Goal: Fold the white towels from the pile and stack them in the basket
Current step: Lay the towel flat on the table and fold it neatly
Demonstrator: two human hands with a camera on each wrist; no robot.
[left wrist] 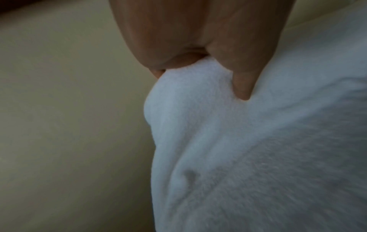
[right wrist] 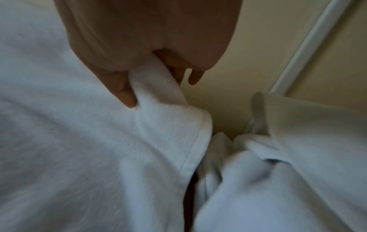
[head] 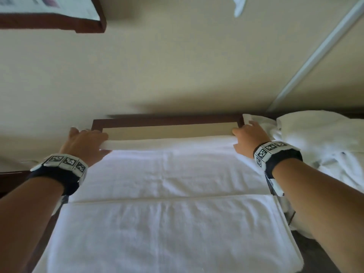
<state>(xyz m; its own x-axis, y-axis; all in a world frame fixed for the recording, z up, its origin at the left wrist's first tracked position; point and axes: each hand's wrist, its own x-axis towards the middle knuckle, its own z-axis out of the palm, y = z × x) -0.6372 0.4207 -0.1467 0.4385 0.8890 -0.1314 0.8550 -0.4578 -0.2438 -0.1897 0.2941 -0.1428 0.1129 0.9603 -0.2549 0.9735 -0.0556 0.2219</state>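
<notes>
Basket not to be made out in any view; both wrist views blurred and filled mostly with cloth. Fingertips of the left hand (head: 84, 142) hidden behind the towel's far edge in the head view; only the thumb (left wrist: 243, 87) plainly seen in the left wrist view, pressed into the cloth, with a curled finger behind it. Near end of the white towel (head: 163, 194) cut off by the bottom of the head view.

Spread flat over a dark-framed table (head: 167, 123), with a cross fold about midway and a bare strip of tan tabletop beyond the far edge. Beige wall (head: 177, 66) just behind the table. Close on the right, touching or almost touching the towel's side, a rumpled pile of white towels (head: 319, 138); in the right wrist view only a narrow dark gap between the two. More room on the left, beside the table's dark edge.

Far edge of the towel lifted in a soft roll between the two hands, one at each far corner. Left hand clamped on the left corner, thumb over, fingers under. Right hand (head: 249, 137) pinching the right corner, thumb (right wrist: 123, 94) on one side of the fold, fingers (right wrist: 195, 77) behind it.
</notes>
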